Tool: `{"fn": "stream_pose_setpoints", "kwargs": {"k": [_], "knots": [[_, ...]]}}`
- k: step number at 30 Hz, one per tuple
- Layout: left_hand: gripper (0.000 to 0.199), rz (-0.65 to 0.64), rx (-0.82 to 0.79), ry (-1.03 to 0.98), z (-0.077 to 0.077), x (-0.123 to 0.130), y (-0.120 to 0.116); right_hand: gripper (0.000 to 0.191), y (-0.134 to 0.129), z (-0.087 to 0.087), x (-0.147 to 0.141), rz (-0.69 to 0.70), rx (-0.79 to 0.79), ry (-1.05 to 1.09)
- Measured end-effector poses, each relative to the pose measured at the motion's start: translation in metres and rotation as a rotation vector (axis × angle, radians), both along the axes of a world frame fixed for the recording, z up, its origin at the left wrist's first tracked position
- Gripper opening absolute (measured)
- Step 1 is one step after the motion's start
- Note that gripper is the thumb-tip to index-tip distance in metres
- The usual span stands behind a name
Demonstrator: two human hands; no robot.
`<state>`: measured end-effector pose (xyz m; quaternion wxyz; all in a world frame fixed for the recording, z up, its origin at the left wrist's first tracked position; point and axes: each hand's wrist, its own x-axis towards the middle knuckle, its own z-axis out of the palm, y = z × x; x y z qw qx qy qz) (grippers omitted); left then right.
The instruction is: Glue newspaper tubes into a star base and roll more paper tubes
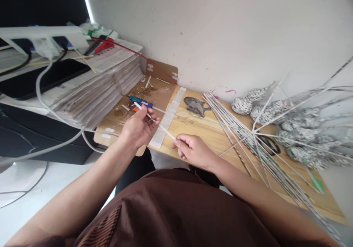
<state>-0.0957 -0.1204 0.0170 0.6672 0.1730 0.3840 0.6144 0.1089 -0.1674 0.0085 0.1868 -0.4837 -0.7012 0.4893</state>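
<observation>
Both my hands grip one thin white paper stick (pixel 167 132), held slantwise above the front edge of the wooden table. My left hand (pixel 140 125) pinches its upper part, with the far end poking out past the thumb. Around the lower end, my right hand (pixel 191 149) has its fingers closed. Just behind my left hand lies a blue glue gun (pixel 145 102) with a pale glue stick (pixel 164 111) jutting from its back. A strip of printed paper (pixel 168 118) runs across the table under the stick.
At left, a newspaper stack (pixel 110 92) carries a black phone (pixel 46 77) and a cabled power strip (pixel 41 37). Brown cardboard (pixel 165 88) with scraps lies beyond. Rightward are a grey cloth-like piece (pixel 196 105), long paper sticks (pixel 234 123), joined spokes (pixel 255 132) and newspaper-wrapped shapes (pixel 242 105).
</observation>
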Motion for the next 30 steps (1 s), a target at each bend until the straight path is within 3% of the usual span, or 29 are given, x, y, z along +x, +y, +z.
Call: {"fn": "stream_pose_setpoints", "kwargs": {"k": [7,11,20,27,30], "knots": [[0.034,0.006,-0.018,-0.018,0.000,0.001,-0.001,0.025,0.004,0.006,-0.012,0.099,0.478,-0.346],[0.037,-0.009,-0.016,-0.016,-0.001,0.002,-0.001,0.029,0.007,0.003,-0.017,0.106,0.598,-0.523],[0.036,0.082,-0.040,-0.014,0.002,-0.007,0.005,0.027,-0.002,0.009,0.016,0.024,0.225,-0.149],[0.037,0.057,-0.034,0.009,0.004,-0.006,0.006,0.039,-0.002,-0.002,0.023,-0.046,-0.404,0.260],[0.037,0.049,-0.039,0.021,0.005,-0.008,0.006,0.042,0.000,-0.001,0.025,-0.046,-0.513,0.302]]}}
